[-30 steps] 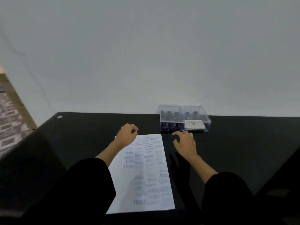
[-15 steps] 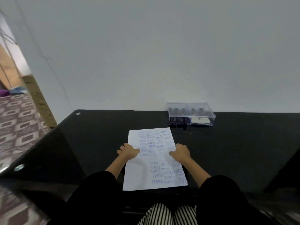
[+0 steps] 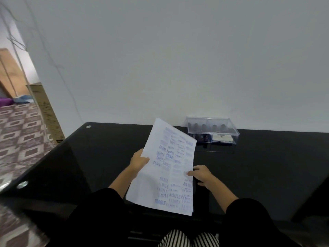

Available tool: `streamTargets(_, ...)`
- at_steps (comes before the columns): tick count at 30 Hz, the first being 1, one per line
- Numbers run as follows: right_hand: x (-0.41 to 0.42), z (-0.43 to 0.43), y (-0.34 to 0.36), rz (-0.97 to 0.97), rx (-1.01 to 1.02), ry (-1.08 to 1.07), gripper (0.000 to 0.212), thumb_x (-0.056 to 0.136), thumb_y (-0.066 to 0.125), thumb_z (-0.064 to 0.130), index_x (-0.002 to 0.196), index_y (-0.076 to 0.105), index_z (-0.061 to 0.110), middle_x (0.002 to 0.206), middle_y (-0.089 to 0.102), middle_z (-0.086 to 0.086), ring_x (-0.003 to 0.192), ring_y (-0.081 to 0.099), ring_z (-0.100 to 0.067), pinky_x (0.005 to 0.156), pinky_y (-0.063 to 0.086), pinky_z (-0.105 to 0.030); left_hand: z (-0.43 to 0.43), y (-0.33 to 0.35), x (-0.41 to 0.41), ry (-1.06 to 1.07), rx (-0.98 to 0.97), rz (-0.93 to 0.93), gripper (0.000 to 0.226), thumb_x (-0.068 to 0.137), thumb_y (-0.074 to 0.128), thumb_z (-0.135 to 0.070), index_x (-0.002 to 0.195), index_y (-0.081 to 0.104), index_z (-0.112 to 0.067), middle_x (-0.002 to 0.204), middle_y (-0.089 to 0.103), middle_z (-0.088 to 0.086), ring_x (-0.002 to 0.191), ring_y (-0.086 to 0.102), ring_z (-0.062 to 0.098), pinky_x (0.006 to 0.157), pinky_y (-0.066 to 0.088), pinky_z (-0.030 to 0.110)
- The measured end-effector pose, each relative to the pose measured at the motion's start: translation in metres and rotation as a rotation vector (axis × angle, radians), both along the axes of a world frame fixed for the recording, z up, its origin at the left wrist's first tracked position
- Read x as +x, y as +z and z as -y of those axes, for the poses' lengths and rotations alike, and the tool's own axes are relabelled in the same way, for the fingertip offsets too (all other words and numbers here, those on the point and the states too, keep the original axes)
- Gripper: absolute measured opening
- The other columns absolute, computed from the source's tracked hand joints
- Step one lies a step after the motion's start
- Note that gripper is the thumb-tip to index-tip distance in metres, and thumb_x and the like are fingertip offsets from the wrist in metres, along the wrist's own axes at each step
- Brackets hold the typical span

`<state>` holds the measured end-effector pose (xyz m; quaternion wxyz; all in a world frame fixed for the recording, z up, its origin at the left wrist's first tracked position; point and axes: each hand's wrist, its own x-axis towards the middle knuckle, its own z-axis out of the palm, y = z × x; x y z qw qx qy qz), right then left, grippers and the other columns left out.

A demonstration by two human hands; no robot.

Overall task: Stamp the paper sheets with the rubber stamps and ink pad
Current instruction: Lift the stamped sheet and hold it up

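Glossy black glass desk [image 3: 99, 157] against a plain grey wall [image 3: 178, 59], patterned floor tiles [image 3: 21, 139] at nine o'clock.
I see my left hand [image 3: 138, 162] and right hand [image 3: 202, 176] pinching the stamped paper sheet [image 3: 167, 175] by its edges, tilted off the desk; the clear plastic stamp box [image 3: 212, 131] sits at one o'clock.

Black glass table [image 3: 99, 157], white wall [image 3: 178, 59], patterned floor [image 3: 19, 139].
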<state>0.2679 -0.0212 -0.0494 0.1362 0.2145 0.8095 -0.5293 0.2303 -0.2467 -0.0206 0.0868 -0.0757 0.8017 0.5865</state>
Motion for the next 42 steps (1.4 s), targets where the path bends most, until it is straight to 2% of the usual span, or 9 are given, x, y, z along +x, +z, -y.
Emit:
streamTargets(3, -0.002, -0.003, 0.007, 0.003, -0.195, -0.050, 0.054, 0.084, 0.069, 0.021, 0.131, 0.044, 0.008, 0.133, 0.049, -0.009, 0.121, 0.046, -0.025, 0.094, 0.042, -0.038, 0.005, 0.020, -0.004, -0.005, 0.091, -0.045, 0.038, 0.092, 0.046, 0.003, 0.129, 0.049, -0.007, 0.121, 0.058, 0.013, 0.100, 0.057, 0.027, 0.085, 0.047, 0.038)
streamTargets(5, -0.005, -0.004, 0.015, -0.014, -0.304, -0.034, 0.058, 0.082, 0.071, 0.021, 0.132, 0.045, 0.008, 0.130, 0.054, -0.009, 0.117, 0.052, -0.025, 0.094, 0.045, -0.041, 0.009, 0.031, -0.005, -0.048, 0.136, -0.062, 0.037, 0.093, 0.047, 0.000, 0.128, 0.049, -0.010, 0.124, 0.058, 0.013, 0.104, 0.058, 0.029, 0.090, 0.049, 0.043)
streamTargets(9, -0.018, 0.002, 0.045, -0.230, -0.518, -0.043, 0.036, 0.091, 0.054, 0.002, 0.127, 0.051, 0.002, 0.130, 0.055, -0.016, 0.115, 0.054, -0.033, 0.093, 0.045, -0.046, 0.009, 0.047, 0.001, -0.125, 0.221, -0.252, 0.031, 0.095, 0.045, -0.002, 0.121, 0.050, -0.016, 0.121, 0.058, 0.009, 0.109, 0.058, 0.028, 0.087, 0.049, 0.039)
streamTargets(13, -0.030, 0.016, 0.072, -0.557, -0.396, -0.109, 0.032, 0.095, 0.047, 0.004, 0.127, 0.051, 0.003, 0.127, 0.057, -0.014, 0.116, 0.055, -0.032, 0.094, 0.047, -0.045, -0.001, 0.054, -0.007, -0.016, 0.162, -0.452, 0.041, 0.097, 0.041, -0.005, 0.137, 0.039, -0.012, 0.131, 0.052, 0.006, 0.119, 0.051, 0.021, 0.099, 0.044, 0.038)
streamTargets(16, -0.034, 0.025, 0.077, -0.670, -0.336, -0.154, 0.030, 0.097, 0.046, 0.007, 0.126, 0.052, 0.006, 0.124, 0.057, -0.009, 0.111, 0.054, -0.023, 0.098, 0.045, -0.045, -0.007, 0.052, -0.013, 0.061, 0.124, -0.513, 0.047, 0.098, 0.039, -0.007, 0.144, 0.029, -0.012, 0.141, 0.045, 0.004, 0.128, 0.044, 0.019, 0.110, 0.036, 0.040)
streamTargets(20, -0.032, 0.027, 0.059, -0.645, -0.293, -0.171, 0.035, 0.096, 0.048, 0.007, 0.130, 0.050, 0.007, 0.125, 0.058, -0.010, 0.114, 0.055, -0.026, 0.099, 0.045, -0.047, -0.011, 0.033, -0.005, 0.045, 0.100, -0.493, 0.043, 0.098, 0.037, -0.003, 0.140, 0.033, -0.012, 0.123, 0.051, 0.000, 0.112, 0.050, 0.013, 0.096, 0.042, 0.029)
streamTargets(24, -0.026, 0.025, 0.032, -0.572, -0.217, -0.133, 0.036, 0.095, 0.046, 0.003, 0.131, 0.050, 0.009, 0.124, 0.058, -0.010, 0.116, 0.055, -0.028, 0.099, 0.046, -0.046, -0.010, 0.008, 0.000, 0.023, 0.011, -0.394, 0.042, 0.096, 0.036, 0.000, 0.137, 0.034, -0.009, 0.120, 0.053, 0.005, 0.109, 0.052, 0.017, 0.088, 0.041, 0.026)
streamTargets(33, -0.041, 0.029, 0.046, -0.591, -0.208, -0.138, 0.037, 0.096, 0.042, 0.001, 0.132, 0.048, 0.008, 0.130, 0.055, -0.012, 0.121, 0.051, -0.028, 0.104, 0.042, -0.047, -0.017, 0.026, -0.013, 0.054, -0.031, -0.467, 0.041, 0.095, 0.031, 0.006, 0.135, 0.036, -0.005, 0.125, 0.053, 0.010, 0.103, 0.049, 0.011, 0.088, 0.039, 0.021)
streamTargets(42, -0.030, 0.026, 0.022, -0.527, -0.149, -0.127, 0.039, 0.097, 0.041, 0.002, 0.136, 0.045, 0.010, 0.132, 0.053, -0.011, 0.124, 0.048, -0.028, 0.105, 0.040, -0.043, -0.014, -0.004, -0.010, 0.092, -0.085, -0.331, 0.042, 0.096, 0.032, 0.004, 0.137, 0.030, -0.006, 0.130, 0.051, 0.015, 0.106, 0.050, 0.018, 0.088, 0.040, 0.025)
